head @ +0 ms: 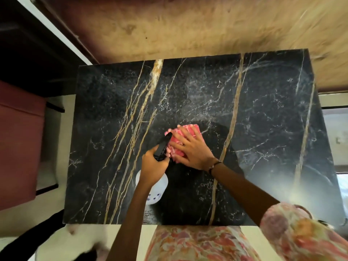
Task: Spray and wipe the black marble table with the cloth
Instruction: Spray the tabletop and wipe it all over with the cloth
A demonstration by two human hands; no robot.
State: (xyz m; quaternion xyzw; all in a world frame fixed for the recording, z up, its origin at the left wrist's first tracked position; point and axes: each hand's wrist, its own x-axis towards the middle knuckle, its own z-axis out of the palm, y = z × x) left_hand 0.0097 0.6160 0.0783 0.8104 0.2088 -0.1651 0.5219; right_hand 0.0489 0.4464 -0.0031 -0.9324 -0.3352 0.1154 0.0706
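Note:
The black marble table with gold and white veins fills the middle of the view. My right hand presses flat, fingers spread, on a pink-red cloth near the table's centre. My left hand grips a spray bottle by its neck; the black nozzle points away from me and touches the cloth's left edge. The white bottle body hangs below my hand. A faint misty film shows on the marble beyond the cloth.
A tan, stained wall stands right behind the table's far edge. A red-brown piece of furniture is at the left, across a pale floor strip. A white and black shape lies by the near left corner.

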